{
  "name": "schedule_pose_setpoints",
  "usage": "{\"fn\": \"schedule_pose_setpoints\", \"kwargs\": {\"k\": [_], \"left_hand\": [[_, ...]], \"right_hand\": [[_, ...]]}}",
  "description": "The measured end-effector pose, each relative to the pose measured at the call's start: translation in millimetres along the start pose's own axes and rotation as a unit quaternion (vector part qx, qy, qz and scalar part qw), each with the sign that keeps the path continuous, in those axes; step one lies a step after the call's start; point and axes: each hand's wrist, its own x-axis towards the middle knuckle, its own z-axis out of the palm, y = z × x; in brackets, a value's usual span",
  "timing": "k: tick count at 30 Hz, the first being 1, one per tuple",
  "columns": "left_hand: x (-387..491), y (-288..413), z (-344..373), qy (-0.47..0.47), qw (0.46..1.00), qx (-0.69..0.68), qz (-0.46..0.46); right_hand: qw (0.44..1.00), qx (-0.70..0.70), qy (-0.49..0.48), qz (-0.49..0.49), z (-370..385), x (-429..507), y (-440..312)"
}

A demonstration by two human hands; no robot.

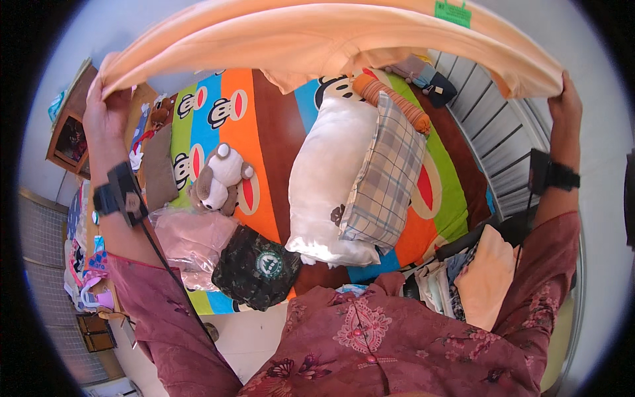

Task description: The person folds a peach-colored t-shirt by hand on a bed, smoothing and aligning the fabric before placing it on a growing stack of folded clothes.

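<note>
A light orange cloth garment (297, 37) is stretched wide in the air between my hands, its lower edge sagging in folds. My left hand (106, 106) grips one end of it at the upper left. At the upper right, my right hand (565, 106) pinches the other end. A green tag with writing (452, 15) hangs near the garment's top edge. Below it spreads a bed with a colourful monkey-print cover (270, 134). A long white pillow (325, 173) and a plaid pillow (389, 178) lie there, the plaid one partly over the white one.
A plush toy (223, 173), a pink item in clear plastic (193, 243) and a dark camouflage bag (258, 265) lie on the bed's left. An orange striped bolster (392, 101) rests farther back. Folded clothes (444, 283) stand at the lower right, beside a slatted white headboard (496, 139).
</note>
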Motion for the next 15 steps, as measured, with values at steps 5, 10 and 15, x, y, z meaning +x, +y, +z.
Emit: {"fn": "schedule_pose_setpoints", "kwargs": {"k": [5,10,15], "left_hand": [[-70.2,-38.6,-87.1,-0.154,0.984,-0.031,-0.085],[-191.1,-122.9,-191.6,0.032,0.949,-0.051,-0.311],[-294.2,-161.9,-256.1,0.123,0.899,-0.061,-0.417]], "right_hand": [[0.991,0.031,-0.055,0.117,-17.3,-149.0,37.3],[0.965,0.034,0.072,0.25,-67.4,-309.8,109.1],[0.937,0.011,0.153,0.314,-125.0,-422.4,131.6]]}}
